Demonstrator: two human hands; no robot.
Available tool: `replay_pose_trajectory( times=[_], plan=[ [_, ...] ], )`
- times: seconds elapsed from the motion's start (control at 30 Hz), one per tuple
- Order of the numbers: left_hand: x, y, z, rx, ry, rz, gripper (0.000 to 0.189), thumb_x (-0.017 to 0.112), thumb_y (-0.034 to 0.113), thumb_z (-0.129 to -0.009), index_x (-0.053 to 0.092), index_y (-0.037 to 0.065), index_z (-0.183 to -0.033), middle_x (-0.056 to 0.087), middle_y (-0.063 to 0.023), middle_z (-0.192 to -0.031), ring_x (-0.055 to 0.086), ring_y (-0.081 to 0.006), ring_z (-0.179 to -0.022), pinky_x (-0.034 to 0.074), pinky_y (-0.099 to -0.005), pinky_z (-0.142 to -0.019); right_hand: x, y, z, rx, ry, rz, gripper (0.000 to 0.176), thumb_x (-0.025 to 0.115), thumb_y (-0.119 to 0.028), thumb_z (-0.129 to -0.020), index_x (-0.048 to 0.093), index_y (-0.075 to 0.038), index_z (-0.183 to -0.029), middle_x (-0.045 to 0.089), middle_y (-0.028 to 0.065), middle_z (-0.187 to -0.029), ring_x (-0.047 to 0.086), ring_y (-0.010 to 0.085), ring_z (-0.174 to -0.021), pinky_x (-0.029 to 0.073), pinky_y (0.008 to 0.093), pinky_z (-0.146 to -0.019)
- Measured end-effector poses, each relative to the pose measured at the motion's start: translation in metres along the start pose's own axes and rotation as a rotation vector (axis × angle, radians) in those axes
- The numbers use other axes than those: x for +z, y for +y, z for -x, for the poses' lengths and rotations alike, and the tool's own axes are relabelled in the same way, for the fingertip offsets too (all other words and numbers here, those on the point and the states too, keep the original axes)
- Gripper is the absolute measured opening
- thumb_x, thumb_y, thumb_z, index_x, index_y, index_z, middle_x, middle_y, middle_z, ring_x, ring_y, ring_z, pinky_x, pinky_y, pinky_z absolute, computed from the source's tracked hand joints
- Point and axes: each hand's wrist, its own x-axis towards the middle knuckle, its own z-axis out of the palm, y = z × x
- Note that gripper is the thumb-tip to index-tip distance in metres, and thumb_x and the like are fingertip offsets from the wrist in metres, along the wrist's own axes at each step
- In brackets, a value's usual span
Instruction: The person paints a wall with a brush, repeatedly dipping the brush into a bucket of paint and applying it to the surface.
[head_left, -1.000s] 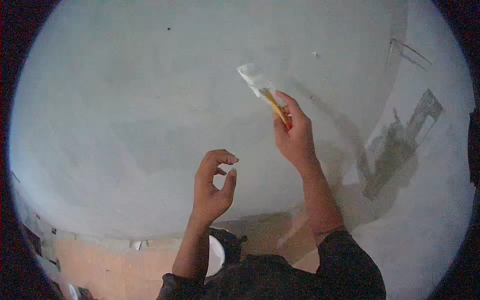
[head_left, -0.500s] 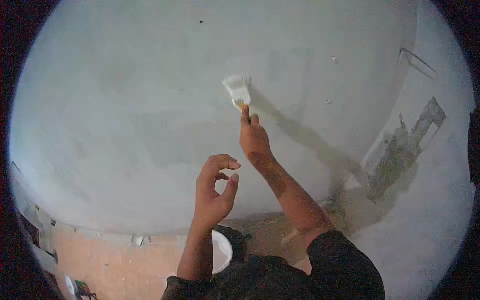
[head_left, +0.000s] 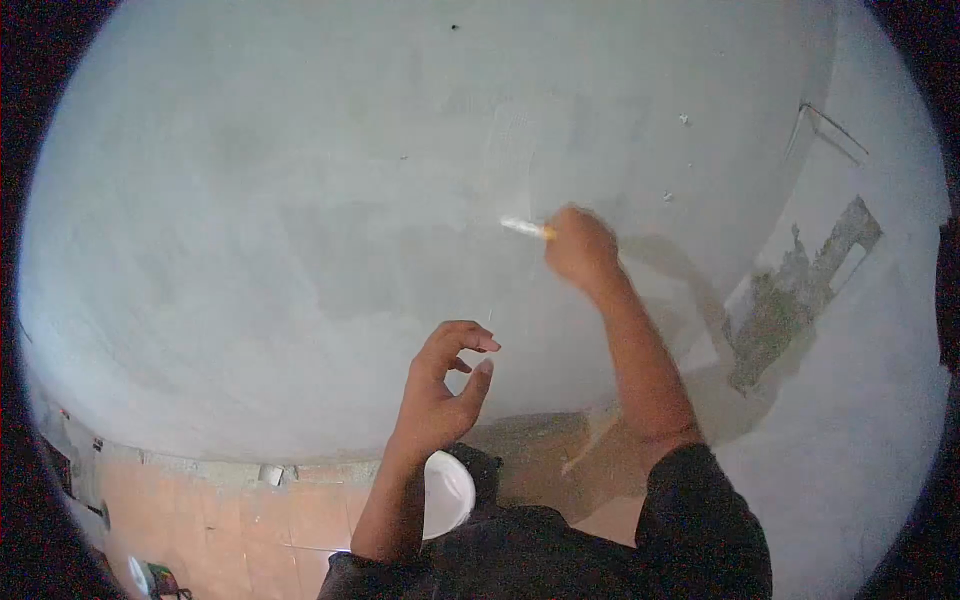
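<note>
My right hand (head_left: 583, 246) is wrapped round the handle of a paintbrush (head_left: 524, 228), whose white bristles point left and overlap the grey-white wall (head_left: 380, 230). The brush is seen nearly edge-on, and most of its handle is hidden in the fist. Lower and to the left, my left hand (head_left: 446, 385) hangs before the wall with its fingers curved and a gap between thumb and fingertips; nothing is in it. Behind my left forearm a white bucket (head_left: 449, 494) shows in part.
Along the wall's foot runs an orange tiled floor (head_left: 230, 520). On the side wall at right is a rough bare patch (head_left: 800, 295) with a rectangular outline above it. A colourful item (head_left: 160, 578) stands at the lower left, and several small white specks dot the wall.
My right hand has moved down and right with the paintbrush, which has turned from upright and broadside to sideways and edge-on. My left hand keeps its shape, slightly shifted in view.
</note>
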Motion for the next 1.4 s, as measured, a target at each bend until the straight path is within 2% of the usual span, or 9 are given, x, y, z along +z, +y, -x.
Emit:
replay_pose_trajectory(
  times=[0.23,0.37,0.57,0.7,0.93,1.0,1.2,1.27,1.4],
  plan=[
    [-0.008,0.015,0.002,0.006,-0.003,0.058,0.025,0.06,-0.004,-0.081,0.061,0.012,-0.1,0.058,-0.0059,-0.113,0.056,-0.0171,-0.106,0.046,-0.0308,-0.081,-0.132,-0.03,-0.116,-0.039,0.232,0.049,0.013,0.062,-0.008,-0.071,0.072,-0.002,-0.076,0.066,0.019,-0.07,0.066,0.03,-0.066,0.052,0.0401,-0.067],
    [-0.011,0.032,0.004,0.015,0.003,0.047,0.024,0.06,-0.005,-0.08,0.061,0.011,-0.099,0.058,-0.0061,-0.113,0.056,-0.0173,-0.107,0.046,-0.0308,-0.081,-0.197,-0.054,-0.083,-0.117,0.367,-0.073,0.016,0.061,-0.008,-0.073,0.072,-0.001,-0.083,0.065,0.0218,-0.073,0.066,0.0333,-0.068,0.052,0.0409,-0.068],
    [-0.014,0.038,-0.004,-0.017,-0.001,0.07,0.024,0.06,-0.005,-0.08,0.061,0.01,-0.099,0.059,-0.0077,-0.111,0.058,-0.0192,-0.103,0.047,-0.0316,-0.079,-0.087,-0.032,-0.076,-0.158,0.708,-0.114,0.029,0.057,-0.01,-0.087,0.063,-0.004,-0.114,0.065,0.0212,-0.087,0.067,0.0347,-0.074,0.053,0.0457,-0.066],
    [-0.018,0.046,-0.007,-0.06,-0.028,0.079,0.024,0.06,-0.005,-0.08,0.06,0.011,-0.099,0.059,-0.0052,-0.112,0.056,-0.0175,-0.105,0.046,-0.0313,-0.082,0.029,-0.01,-0.031,-0.076,0.516,0.036,0.048,0.053,-0.004,-0.087,0.043,0.001,-0.134,0.056,0.0199,-0.081,0.061,0.0335,-0.059,0.053,0.0408,-0.049],
    [-0.017,0.043,-0.011,-0.11,-0.072,0.083,0.023,0.059,-0.004,-0.081,0.06,0.011,-0.099,0.059,-0.0047,-0.111,0.056,-0.0176,-0.105,0.046,-0.0317,-0.084,0.156,0.017,0.095,-0.066,0.308,-0.053,0.043,0.051,-0.007,-0.091,0.045,-0.003,-0.133,0.057,0.019,-0.078,0.063,0.034,-0.065,0.052,0.0417,-0.052],
    [-0.016,0.034,-0.012,-0.126,-0.102,0.081,0.023,0.059,-0.003,-0.082,0.06,0.011,-0.1,0.059,-0.0046,-0.112,0.056,-0.0179,-0.105,0.046,-0.0322,-0.084,0.173,0.02,0.111,0.102,0.047,-0.074,0.037,0.052,-0.007,-0.09,0.049,-0.002,-0.127,0.058,0.0177,-0.075,0.063,0.0353,-0.066,0.052,0.0429,-0.055],
    [-0.011,0.014,-0.008,-0.149,-0.139,0.076,0.024,0.061,-0.003,-0.081,0.06,0.011,-0.1,0.059,-0.005,-0.112,0.057,-0.0187,-0.105,0.047,-0.0329,-0.084,0.197,0.045,0.107,0.071,0.255,-0.466,0.014,0.059,-0.017,-0.086,0.056,-0.003,-0.085,0.062,0.017,-0.067,0.06,0.0291,-0.054,0.048,0.0408,-0.047],
    [-0.009,0.006,-0.008,-0.146,-0.125,0.082,0.024,0.061,-0.003,-0.082,0.06,0.012,-0.1,0.059,-0.0054,-0.111,0.057,-0.0189,-0.105,0.047,-0.0328,-0.083,0.147,0.033,0.08,0.733,-0.443,-1.252,0.018,0.062,-0.018,-0.086,0.054,-0.004,-0.076,0.056,0.0082,-0.059,0.05,0.0201,-0.042,0.039,0.0358,-0.038],
    [-0.01,-0.007,-0.014,-0.151,-0.119,0.085,0.024,0.061,-0.004,-0.082,0.06,0.012,-0.1,0.059,-0.0053,-0.112,0.057,-0.018,-0.105,0.047,-0.0322,-0.083,0.108,0.023,0.006,0.668,-0.49,-1.467,0.02,0.057,-0.009,-0.079,0.048,-0.006,-0.062,0.042,0.0008,-0.054,0.035,0.0112,-0.04,0.021,0.0289,-0.036]
  ],
)
